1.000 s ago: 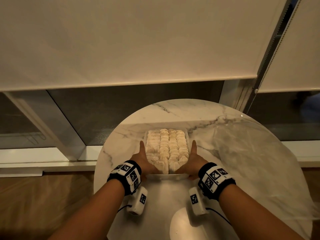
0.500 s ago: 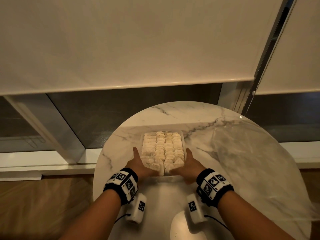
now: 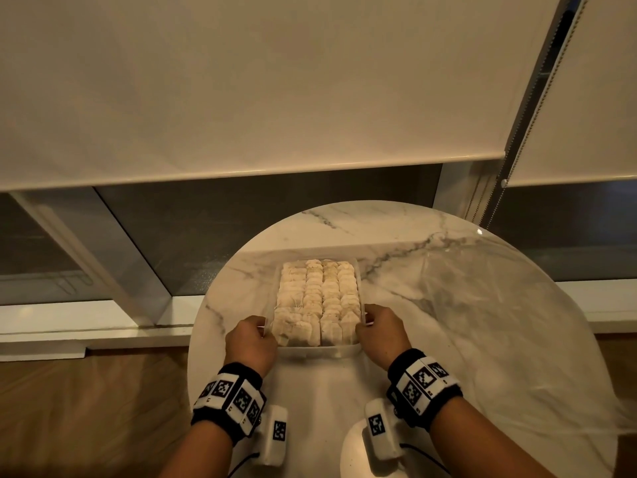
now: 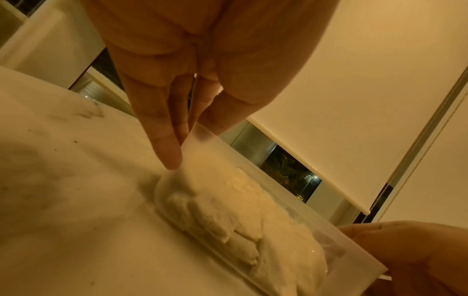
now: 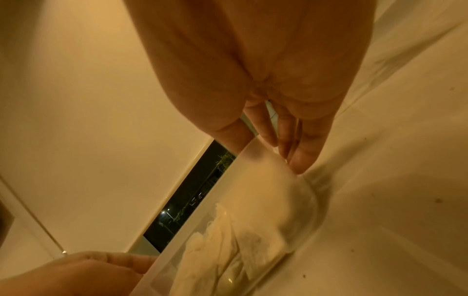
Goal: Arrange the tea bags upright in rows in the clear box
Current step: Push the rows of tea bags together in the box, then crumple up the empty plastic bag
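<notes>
1. The clear box [image 3: 319, 350] is sitting on the round marble table [image 3: 386, 236], near its middle, and is packed with tea bags [image 3: 319, 301] standing upright in four rows.
2. The left hand [image 3: 251, 343] is gripping the box's near left corner, thumb hooked over the rim and fingers pressing the outside of the wall; the left wrist view is showing its fingers [image 4: 167, 144] lying against the frosted wall.
3. The right hand [image 3: 381, 331] is gripping the near right corner the same way, thumb over the rim and fingers [image 5: 301, 158] reaching down the outer wall to the tabletop.
4. A sheet of clear plastic film [image 3: 517, 322] is lying crumpled over the right part of the table, just beside the box and apart from it.
5. Roller blinds [image 3: 241, 81] are hanging behind the table, with a bead chain [image 3: 537, 81] running down between them and dark window glass [image 3: 206, 222] showing below.
6. Nothing is lying on the table between the hands and the box.
</notes>
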`<state>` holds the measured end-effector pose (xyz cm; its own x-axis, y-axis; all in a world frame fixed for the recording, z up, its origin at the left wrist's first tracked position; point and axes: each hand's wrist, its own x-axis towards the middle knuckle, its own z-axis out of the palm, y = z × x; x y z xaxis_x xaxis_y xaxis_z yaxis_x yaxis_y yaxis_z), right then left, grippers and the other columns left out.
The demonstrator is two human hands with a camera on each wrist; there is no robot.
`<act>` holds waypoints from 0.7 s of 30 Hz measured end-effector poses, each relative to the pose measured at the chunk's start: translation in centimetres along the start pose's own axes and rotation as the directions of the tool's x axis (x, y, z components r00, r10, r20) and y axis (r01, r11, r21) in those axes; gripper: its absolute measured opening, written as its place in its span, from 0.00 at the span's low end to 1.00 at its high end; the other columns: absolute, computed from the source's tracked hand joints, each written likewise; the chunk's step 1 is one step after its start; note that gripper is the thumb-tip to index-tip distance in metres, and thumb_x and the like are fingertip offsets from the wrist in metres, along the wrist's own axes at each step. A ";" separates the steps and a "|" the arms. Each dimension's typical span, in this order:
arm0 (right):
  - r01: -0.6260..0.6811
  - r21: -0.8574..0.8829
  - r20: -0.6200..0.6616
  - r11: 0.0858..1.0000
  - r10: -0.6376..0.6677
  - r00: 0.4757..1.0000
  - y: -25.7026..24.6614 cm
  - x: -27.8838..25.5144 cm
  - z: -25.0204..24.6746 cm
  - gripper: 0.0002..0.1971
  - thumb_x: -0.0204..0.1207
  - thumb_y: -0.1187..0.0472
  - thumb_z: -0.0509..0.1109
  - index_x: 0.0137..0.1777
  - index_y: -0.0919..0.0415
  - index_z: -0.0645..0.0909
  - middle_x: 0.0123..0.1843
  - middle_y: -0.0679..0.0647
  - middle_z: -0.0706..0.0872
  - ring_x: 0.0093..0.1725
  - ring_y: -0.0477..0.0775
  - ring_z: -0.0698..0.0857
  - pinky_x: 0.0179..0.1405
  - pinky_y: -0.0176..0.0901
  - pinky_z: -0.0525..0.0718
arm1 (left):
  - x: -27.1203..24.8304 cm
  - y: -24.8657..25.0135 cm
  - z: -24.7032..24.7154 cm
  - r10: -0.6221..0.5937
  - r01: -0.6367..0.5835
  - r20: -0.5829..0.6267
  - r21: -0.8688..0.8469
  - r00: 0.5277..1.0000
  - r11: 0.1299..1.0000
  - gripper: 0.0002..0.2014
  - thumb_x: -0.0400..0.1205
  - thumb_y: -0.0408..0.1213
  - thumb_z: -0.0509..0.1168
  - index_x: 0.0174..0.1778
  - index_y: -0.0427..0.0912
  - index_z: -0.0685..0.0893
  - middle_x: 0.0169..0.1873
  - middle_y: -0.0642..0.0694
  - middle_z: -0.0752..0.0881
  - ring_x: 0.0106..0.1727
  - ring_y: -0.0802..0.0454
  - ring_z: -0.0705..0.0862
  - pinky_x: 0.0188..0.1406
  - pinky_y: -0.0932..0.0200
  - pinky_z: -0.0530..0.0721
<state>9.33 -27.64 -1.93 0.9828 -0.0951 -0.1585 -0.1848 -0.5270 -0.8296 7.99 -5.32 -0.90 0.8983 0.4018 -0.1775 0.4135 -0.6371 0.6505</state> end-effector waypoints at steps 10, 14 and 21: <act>0.017 0.050 0.106 0.999 -0.023 0.994 0.4 -1.7 -2.1 0.11 0.83 0.51 0.70 0.62 0.47 0.85 0.54 0.48 0.89 0.55 0.47 0.85 0.55 0.40 0.80 | -1.6 -0.1 0.1 0.035 -0.036 -0.117 -0.012 0.993 0.999 0.25 0.79 0.43 0.72 0.73 0.46 0.79 0.68 0.37 0.81 0.71 0.35 0.75 0.70 0.44 0.75; 0.088 0.073 -0.145 0.993 -0.077 0.986 1.4 -3.4 -6.3 0.11 0.77 0.57 0.76 0.59 0.53 0.90 0.48 0.43 0.89 0.47 0.40 0.86 0.58 0.47 0.87 | -4.7 1.6 0.1 0.153 -0.190 -0.272 -0.114 0.950 0.975 0.17 0.78 0.41 0.73 0.64 0.52 0.84 0.66 0.42 0.81 0.71 0.39 0.71 0.72 0.44 0.70; -0.485 -0.339 -0.427 0.806 0.327 0.843 8.0 -1.2 -19.6 0.67 0.53 0.37 0.88 0.86 0.39 0.47 0.87 0.64 0.53 0.85 0.72 0.52 0.79 0.78 0.60 | -6.4 4.8 2.0 0.402 -0.450 -0.215 -0.280 0.890 0.848 0.11 0.77 0.38 0.74 0.52 0.58 0.86 0.43 0.59 0.87 0.51 0.59 0.83 0.51 0.49 0.85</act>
<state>6.75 -48.34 2.12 0.7700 -0.6132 -0.1764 -0.6237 -0.6652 -0.4104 4.55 -12.23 1.89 0.9340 0.2429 0.2620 -0.0953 -0.5373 0.8380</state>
